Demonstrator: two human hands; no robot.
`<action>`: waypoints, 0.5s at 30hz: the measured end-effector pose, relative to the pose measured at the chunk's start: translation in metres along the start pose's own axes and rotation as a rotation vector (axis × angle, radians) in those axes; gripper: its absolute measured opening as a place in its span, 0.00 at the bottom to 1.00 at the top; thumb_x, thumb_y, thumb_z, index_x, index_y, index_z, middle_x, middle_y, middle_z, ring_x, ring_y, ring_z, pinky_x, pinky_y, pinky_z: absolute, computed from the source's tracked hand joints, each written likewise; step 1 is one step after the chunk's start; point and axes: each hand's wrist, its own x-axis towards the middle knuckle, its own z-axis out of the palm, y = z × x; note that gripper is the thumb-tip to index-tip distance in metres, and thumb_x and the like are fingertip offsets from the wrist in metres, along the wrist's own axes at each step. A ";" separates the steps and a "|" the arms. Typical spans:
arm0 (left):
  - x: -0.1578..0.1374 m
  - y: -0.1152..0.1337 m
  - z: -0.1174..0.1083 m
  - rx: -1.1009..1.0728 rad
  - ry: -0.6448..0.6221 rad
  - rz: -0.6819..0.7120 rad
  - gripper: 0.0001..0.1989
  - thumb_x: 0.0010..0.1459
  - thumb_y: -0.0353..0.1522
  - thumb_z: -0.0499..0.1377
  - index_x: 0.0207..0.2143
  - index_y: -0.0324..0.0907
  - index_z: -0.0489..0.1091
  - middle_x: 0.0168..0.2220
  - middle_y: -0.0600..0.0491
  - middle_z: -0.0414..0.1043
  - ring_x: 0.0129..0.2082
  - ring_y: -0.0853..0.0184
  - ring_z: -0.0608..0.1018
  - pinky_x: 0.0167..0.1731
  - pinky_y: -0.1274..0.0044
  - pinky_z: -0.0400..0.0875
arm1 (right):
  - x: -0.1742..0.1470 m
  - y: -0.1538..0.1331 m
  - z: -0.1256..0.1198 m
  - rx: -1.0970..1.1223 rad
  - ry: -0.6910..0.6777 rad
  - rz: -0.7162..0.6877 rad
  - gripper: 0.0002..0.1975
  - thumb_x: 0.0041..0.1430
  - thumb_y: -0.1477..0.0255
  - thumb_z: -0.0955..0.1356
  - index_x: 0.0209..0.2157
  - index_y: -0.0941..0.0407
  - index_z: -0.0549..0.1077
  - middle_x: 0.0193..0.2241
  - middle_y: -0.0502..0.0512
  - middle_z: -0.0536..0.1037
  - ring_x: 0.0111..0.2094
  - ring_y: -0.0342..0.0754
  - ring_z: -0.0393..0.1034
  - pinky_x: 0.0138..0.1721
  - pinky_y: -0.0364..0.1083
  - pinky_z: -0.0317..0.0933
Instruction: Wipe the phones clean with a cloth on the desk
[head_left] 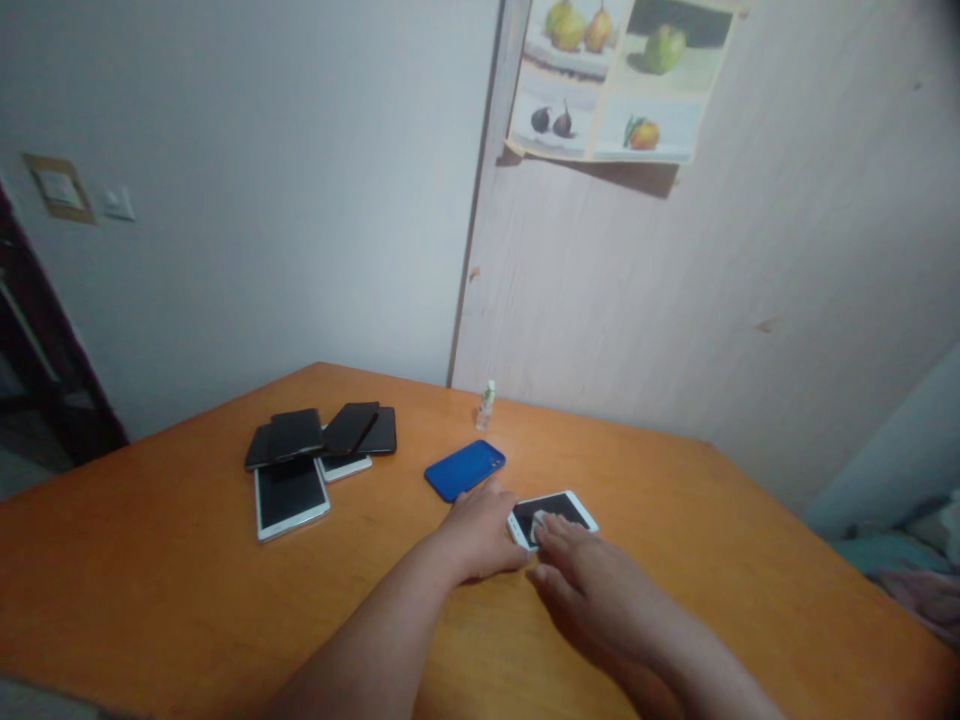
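A white smartphone [568,507] with a dark screen lies face up on the wooden table. My left hand [481,532] holds its left end, thumb at the near corner and fingers along the far side. Under the fingertips of my right hand [589,572], a small white wipe [537,522] is pressed on the screen; the fingers hide most of it. Just beyond my left hand lies a blue phone case [465,470], its camera cutout at the right end. A small clear spray bottle [484,408] stands upright behind the case.
To the left, several dark devices, one a black phone or tablet [295,434], overlap a white-framed tablet [291,494] and another white device [346,467]. The orange-brown table [187,590] meets a wall at the back. A fruit poster [600,105] hangs above.
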 end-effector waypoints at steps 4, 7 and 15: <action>0.000 0.000 0.000 0.011 -0.012 -0.004 0.26 0.47 0.48 0.64 0.48 0.49 0.72 0.51 0.48 0.70 0.51 0.51 0.74 0.49 0.65 0.71 | -0.003 -0.003 -0.007 0.024 -0.035 -0.002 0.28 0.67 0.58 0.60 0.64 0.53 0.66 0.65 0.58 0.63 0.65 0.58 0.58 0.64 0.55 0.54; 0.000 -0.001 0.001 0.009 -0.005 -0.010 0.26 0.47 0.47 0.64 0.49 0.50 0.72 0.51 0.48 0.69 0.50 0.51 0.74 0.49 0.64 0.70 | -0.001 0.007 -0.012 -0.039 -0.003 0.135 0.26 0.66 0.59 0.60 0.60 0.55 0.70 0.62 0.62 0.67 0.62 0.61 0.64 0.60 0.57 0.60; 0.001 -0.002 0.002 0.005 0.001 0.012 0.25 0.48 0.46 0.62 0.49 0.48 0.72 0.51 0.47 0.69 0.51 0.50 0.73 0.48 0.63 0.70 | -0.007 -0.011 -0.006 0.009 -0.045 -0.044 0.29 0.65 0.60 0.61 0.65 0.56 0.65 0.66 0.60 0.61 0.66 0.57 0.56 0.66 0.54 0.51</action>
